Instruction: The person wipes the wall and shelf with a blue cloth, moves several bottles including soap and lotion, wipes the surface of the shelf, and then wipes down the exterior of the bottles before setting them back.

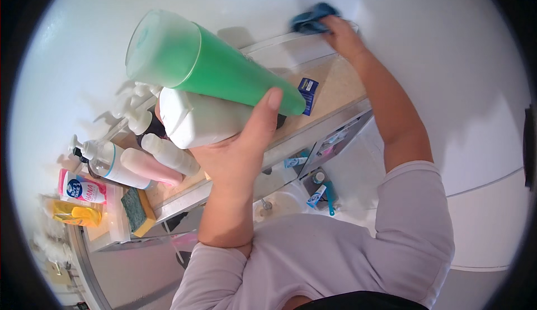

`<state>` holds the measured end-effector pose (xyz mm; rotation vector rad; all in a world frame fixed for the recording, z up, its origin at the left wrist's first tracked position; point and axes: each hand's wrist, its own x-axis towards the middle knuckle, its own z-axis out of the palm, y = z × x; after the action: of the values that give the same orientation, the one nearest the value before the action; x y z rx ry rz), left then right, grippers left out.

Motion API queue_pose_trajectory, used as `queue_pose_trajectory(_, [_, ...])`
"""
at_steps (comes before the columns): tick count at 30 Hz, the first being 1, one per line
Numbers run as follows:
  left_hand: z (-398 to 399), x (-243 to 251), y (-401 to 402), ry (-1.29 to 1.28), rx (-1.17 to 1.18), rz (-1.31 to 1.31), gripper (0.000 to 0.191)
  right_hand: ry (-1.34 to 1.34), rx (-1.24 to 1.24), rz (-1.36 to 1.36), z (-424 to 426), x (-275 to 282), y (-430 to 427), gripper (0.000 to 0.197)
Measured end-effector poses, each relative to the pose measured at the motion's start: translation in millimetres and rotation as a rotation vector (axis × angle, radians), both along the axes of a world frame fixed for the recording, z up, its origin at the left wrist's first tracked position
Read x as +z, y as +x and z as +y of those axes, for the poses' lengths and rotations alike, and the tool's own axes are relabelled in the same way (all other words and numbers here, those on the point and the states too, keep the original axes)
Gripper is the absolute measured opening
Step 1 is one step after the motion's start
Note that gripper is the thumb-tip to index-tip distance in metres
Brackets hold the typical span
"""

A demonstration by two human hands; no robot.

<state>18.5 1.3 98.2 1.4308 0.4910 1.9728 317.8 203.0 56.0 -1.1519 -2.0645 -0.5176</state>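
My left hand grips two containers together: a bottle of green liquid with a frosted, clear-ended base and a white plastic bottle. Both are tilted, their near ends over the shelf. My right hand holds a crumpled dark blue cloth against the ledge at the back of the shelf, by the wall corner; the cloth is blurred. Between the hands, a small dark blue box rests on the beige shelf top.
Pump bottles, a pink bottle and a white bottle crowd the shelf's left part. Beyond are a green-and-yellow sponge, a yellow bottle and a pink-and-white pack. Below are mirrored doors and a sink with a toothpaste tube.
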Motion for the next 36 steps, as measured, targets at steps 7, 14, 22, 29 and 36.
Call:
queue_pose_trajectory(7, [-6,9,-18,0.004,0.05,0.01,0.068,-0.338,-0.666,-0.058,1,49,31,0.037])
queue_pose_trajectory(14, [-9,7,-22,-0.028,-0.006,-0.138,0.07,-0.207,-0.017,-0.032,-23,15,-61,0.046])
queue_pose_trajectory(22, [-5,0,-20,0.011,-0.075,-0.081,0.068,-0.168,-0.515,-0.029,-3,5,49,0.043])
queue_pose_trajectory(29, [0,-1,-19,-0.005,-0.023,-0.068,0.061,-0.456,-0.717,0.102,-61,35,-1,0.041])
queue_pose_trajectory(36, [-1,-7,-12,0.007,-0.083,-0.01,0.058,-0.541,-0.606,-0.13,-36,-63,43,0.044])
